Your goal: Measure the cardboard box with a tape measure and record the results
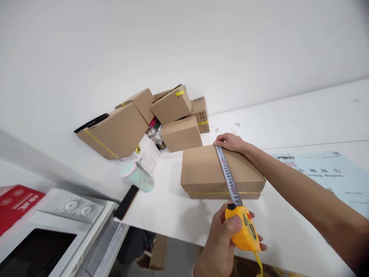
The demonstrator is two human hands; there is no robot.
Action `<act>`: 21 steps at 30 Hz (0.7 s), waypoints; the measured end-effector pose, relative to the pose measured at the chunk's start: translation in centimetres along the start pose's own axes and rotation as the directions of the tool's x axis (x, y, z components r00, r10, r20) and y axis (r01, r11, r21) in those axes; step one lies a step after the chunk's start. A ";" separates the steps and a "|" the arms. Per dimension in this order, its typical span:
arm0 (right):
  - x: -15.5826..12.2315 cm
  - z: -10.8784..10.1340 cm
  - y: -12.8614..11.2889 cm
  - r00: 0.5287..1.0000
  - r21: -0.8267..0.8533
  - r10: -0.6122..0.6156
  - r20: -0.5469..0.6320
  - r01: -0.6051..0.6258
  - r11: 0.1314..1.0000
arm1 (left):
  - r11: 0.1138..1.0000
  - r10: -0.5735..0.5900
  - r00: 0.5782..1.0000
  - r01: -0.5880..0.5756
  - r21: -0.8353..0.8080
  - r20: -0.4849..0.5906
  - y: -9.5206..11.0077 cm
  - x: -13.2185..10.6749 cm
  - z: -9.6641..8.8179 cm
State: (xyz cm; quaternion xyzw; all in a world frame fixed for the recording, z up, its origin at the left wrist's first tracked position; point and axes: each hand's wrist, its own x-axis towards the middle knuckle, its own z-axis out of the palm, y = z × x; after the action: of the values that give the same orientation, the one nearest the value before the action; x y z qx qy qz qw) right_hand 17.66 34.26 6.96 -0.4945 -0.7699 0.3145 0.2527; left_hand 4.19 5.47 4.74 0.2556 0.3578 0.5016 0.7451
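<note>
A closed brown cardboard box (201, 169) lies on the white table in front of me, a yellow strip running along its near side. My left hand (221, 242) is wrapped round the orange case of a tape measure (246, 229), just in front of the box's near side. From the case the metal blade (226, 171) stretches across the top of the box to its far edge. There my right hand (229, 141) is closed, its fingers pinching the blade's end against that edge. A yellow wrist strap (258, 263) hangs from the case.
Several cardboard boxes (115, 130) are stacked against the wall at the back left. A mint-green tumbler (138, 177) stands by the table's left edge near a black-topped object (127, 202). Blue printed sheets (323, 173) lie at right. A white microwave (37, 238) is at lower left.
</note>
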 end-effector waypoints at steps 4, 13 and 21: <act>-0.2 0.0 -0.3 1.000 0.037 -0.005 -0.013 0.006 0.999 | 1.000 -0.006 1.000 0.005 -0.013 -0.013 -0.2 0.0 0.1; -4.0 -1.4 -0.5 0.915 0.308 0.087 -0.394 0.042 0.950 | 0.982 0.130 0.991 -0.128 0.141 -0.005 2.0 -2.5 -2.7; -18.5 2.0 5.7 0.813 0.497 0.404 -0.419 -0.167 0.851 | 0.866 0.437 0.842 -0.297 0.403 -0.316 5.2 -3.3 -12.5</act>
State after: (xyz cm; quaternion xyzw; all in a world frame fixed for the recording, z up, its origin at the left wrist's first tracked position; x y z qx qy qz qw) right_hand 26.80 18.60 -0.03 -0.6027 -0.4986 0.3724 0.4995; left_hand -9.45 4.54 1.84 0.3371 0.5253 0.6088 0.4896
